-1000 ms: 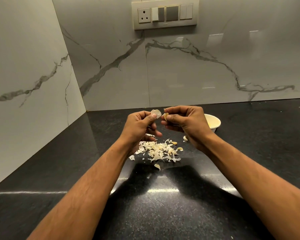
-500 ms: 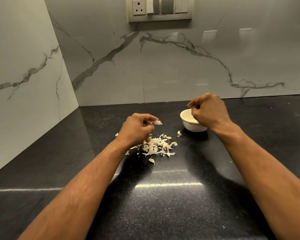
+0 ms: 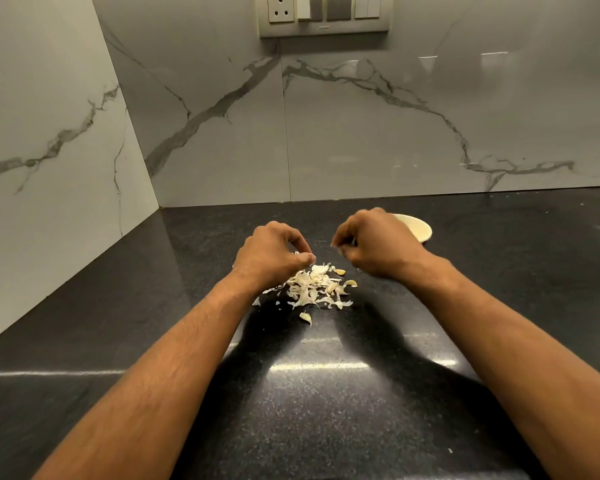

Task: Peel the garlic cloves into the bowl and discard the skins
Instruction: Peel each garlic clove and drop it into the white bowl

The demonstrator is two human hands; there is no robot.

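Black countertop [image 3: 326, 410], glossy. Left hand [image 3: 269, 256] above skin pile [image 3: 314, 287], fingers curled, thumb to fingertips; anything pinched too small to tell. Right hand [image 3: 374, 245] likewise curled, contents unclear. Cream bowl [image 3: 418, 227] behind right hand.

Head camera looks forward and down, close over the countertop [image 3: 326, 410].

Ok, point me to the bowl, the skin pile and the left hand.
bowl [image 3: 419, 227], head view, visible right rim.
skin pile [image 3: 313, 288], head view, middle of heap.
left hand [image 3: 269, 256], head view, back of hand.
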